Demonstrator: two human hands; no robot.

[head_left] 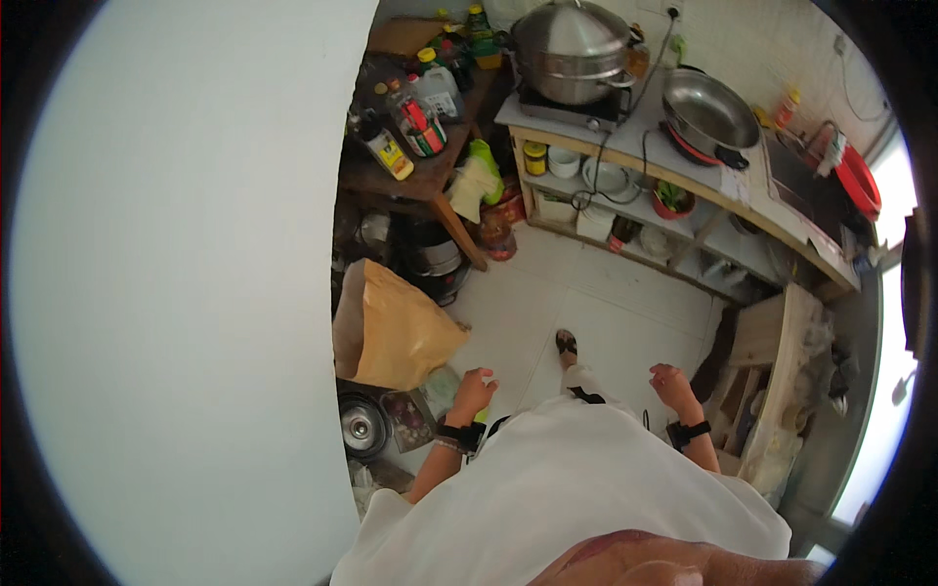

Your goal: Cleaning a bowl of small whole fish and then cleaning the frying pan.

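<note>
My left hand hangs in the air at my side, fingers loosely bent and apart with nothing in them. Nearest to it is a large brown paper sack standing on the floor. Over on the other side, my right hand is held out, also empty, its fingers slightly curled and not pressed together. It is nearest to a light wooden cabinet and appears apart from it. Each wrist wears a dark band. One sandalled foot shows ahead of me on the tiled floor.
A counter ahead carries a lidded steamer pot, a steel pan and a sink; bowls fill its shelves. Bottles crowd a wooden table at left. A pale door or panel blocks the far left.
</note>
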